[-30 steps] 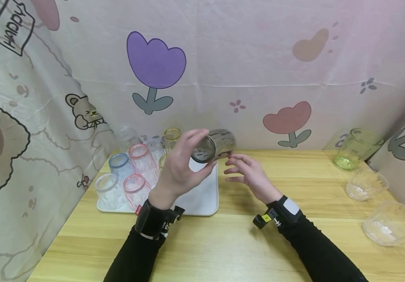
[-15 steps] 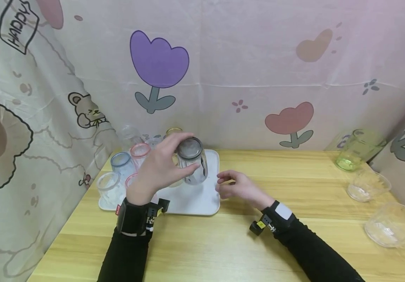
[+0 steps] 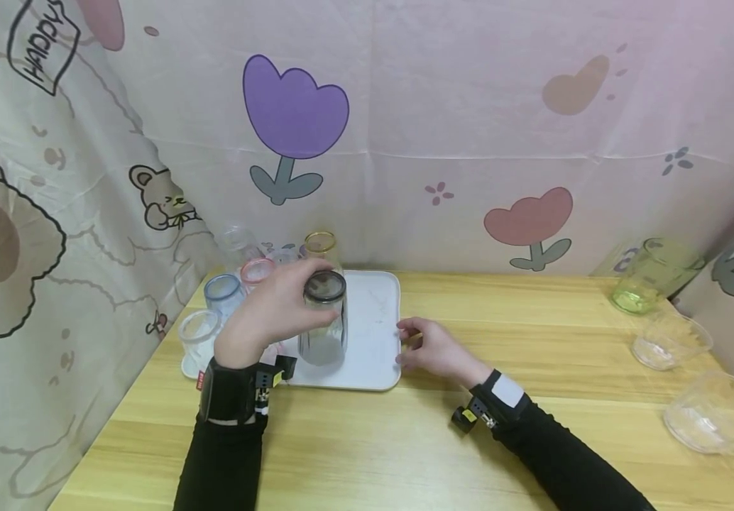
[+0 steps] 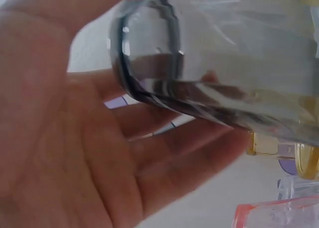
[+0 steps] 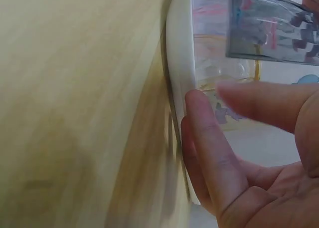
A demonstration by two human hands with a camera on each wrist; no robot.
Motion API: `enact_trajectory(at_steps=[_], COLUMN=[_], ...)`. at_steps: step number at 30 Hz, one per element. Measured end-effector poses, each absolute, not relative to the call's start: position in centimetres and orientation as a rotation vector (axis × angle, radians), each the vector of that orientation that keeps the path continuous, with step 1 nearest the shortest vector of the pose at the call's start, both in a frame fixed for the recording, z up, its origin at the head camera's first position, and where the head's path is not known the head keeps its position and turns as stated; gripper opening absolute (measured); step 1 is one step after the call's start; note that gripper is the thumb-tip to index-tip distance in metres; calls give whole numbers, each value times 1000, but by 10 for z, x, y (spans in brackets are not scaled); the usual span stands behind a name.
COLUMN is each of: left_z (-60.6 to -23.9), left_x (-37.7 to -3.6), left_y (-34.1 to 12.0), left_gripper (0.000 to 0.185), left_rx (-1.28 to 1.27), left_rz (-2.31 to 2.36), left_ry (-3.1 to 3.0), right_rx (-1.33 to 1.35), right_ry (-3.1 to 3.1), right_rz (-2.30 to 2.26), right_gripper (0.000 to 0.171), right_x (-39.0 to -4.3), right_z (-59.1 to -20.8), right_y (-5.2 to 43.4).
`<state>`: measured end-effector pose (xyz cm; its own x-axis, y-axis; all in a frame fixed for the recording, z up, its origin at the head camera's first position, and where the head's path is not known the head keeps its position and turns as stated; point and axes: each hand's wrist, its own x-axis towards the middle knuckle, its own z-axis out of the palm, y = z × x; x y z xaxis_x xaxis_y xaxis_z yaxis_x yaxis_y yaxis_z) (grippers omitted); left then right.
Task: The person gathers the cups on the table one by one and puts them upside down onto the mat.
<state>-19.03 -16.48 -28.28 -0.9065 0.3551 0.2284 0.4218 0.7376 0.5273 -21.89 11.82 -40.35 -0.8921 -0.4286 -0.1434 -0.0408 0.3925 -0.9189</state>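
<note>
glasses (image 3: 239,284) on tray (image 3: 373,341), bowls (image 3: 712,411) far right.

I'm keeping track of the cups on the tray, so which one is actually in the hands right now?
The dark grey-rimmed glass, gripped by the left hand over the white tray. The pink-, blue- and yellow-rimmed ones stand untouched.

We take this for a small staged recording corner rather than a lived-in room. A cloth backdrop (image 3: 444,128) printed with tulips, hearts, a bear and the word "HAPPY" hangs on three sides and closes off whatever lies behind it. In front of it we see only a pale wooden surface (image 3: 405,440), a white tray (image 3: 373,355) set with coloured plastic cups (image 3: 223,287), and more clear and green cups (image 3: 651,273) lined up at the far right. Black bands with small cameras sit on both wrists (image 3: 233,390).
</note>
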Motion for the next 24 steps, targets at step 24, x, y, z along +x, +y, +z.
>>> enact_trajectory(at_steps=[24], left_z=[-288], left_x=[-196], left_y=[-174], left_gripper=[50], left_rx=[-556], left_rz=[-802], left_ry=[-3075], right_rx=[-488], right_ry=[2405], right_rz=[-1365], right_gripper=[69], right_x=[-220], right_z=[-408], right_y=[117])
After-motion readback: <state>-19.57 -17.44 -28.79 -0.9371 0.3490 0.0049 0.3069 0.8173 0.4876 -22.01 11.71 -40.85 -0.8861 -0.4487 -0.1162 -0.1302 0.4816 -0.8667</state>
